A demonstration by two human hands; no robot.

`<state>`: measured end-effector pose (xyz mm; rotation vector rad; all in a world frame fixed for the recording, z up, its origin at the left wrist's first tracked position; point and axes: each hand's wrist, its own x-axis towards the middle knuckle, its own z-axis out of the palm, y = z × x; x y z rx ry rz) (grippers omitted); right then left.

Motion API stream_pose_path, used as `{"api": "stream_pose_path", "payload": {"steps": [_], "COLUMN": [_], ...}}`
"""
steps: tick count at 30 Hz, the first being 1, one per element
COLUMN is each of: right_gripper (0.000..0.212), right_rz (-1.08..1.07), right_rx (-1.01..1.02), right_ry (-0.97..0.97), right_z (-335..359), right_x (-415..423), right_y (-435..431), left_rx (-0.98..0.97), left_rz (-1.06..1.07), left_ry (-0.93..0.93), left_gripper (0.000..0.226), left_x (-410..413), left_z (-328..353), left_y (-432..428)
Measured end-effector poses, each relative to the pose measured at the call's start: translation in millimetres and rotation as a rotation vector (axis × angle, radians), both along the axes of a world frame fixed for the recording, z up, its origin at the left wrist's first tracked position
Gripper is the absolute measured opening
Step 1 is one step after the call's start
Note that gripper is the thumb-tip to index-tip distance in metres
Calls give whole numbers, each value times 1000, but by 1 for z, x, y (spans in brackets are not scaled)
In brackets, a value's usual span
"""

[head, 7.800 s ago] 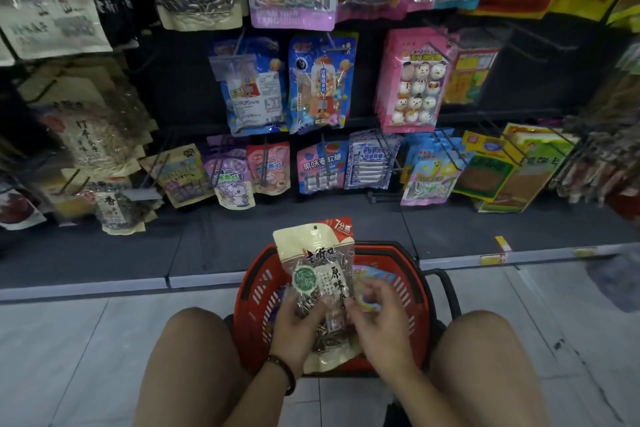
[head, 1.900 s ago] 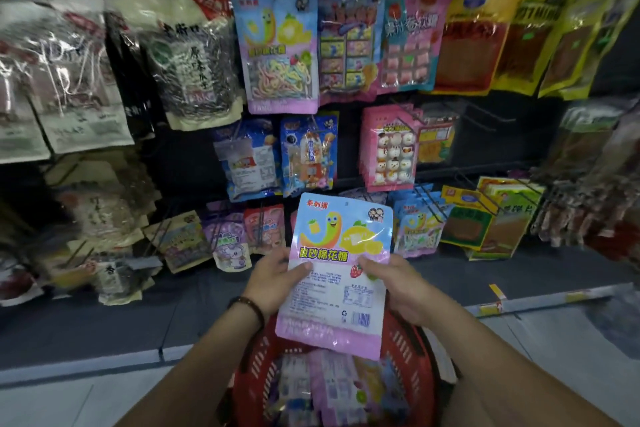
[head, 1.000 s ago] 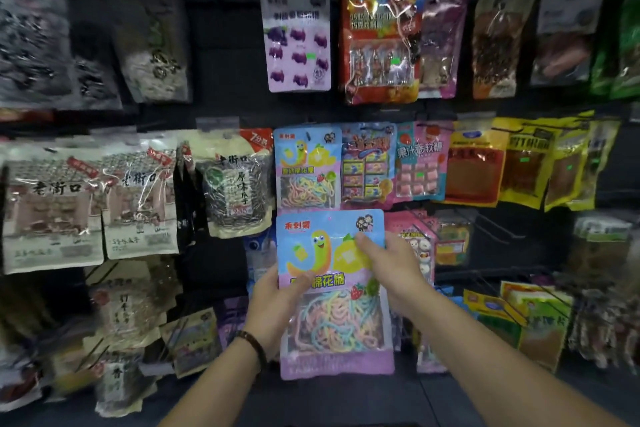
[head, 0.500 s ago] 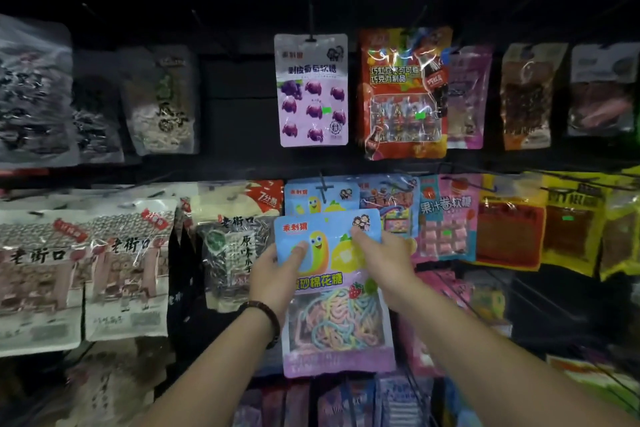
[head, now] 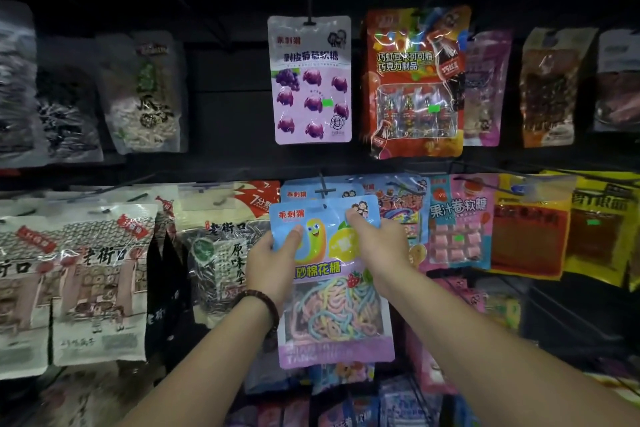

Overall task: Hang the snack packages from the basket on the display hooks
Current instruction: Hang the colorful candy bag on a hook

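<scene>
Since half a second ago I see the candy pouch point(head: 332, 274) lifted closer to its hook point(head: 323, 190), left hand point(head: 273, 262) and right hand point(head: 375, 246) pinching its upper corners; looks light, floppy, slick.

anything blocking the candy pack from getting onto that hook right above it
Nothing visible does. The candy pack, held by the left hand and right hand, has its top edge just under the hook. A matching pack already hangs on it, behind the tip.
</scene>
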<state>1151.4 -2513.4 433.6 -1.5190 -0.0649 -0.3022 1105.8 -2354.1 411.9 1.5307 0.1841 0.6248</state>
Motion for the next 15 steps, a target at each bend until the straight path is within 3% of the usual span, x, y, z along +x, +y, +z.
{"api": "stream_pose_path", "payload": {"steps": [5,9,12,15], "right_gripper": [33,46,49,66], "right_rz": [-30,-1,-48,-88], "right_rx": [6,-10,-172,-420], "right_ry": [-10,68,77,98], "right_z": [-1,-6,1,8], "right_x": [8,24,40,56], "right_y": [1,4,5,4], "left_rx": [61,67,91,124], "left_rz": [65,71,100,131], "left_ry": [-13,42,88,181], "left_gripper": [29,31,33,59], "left_x": [3,16,34,56], "left_z": [10,8,13,21], "left_y": [-3,2,4,2]}}
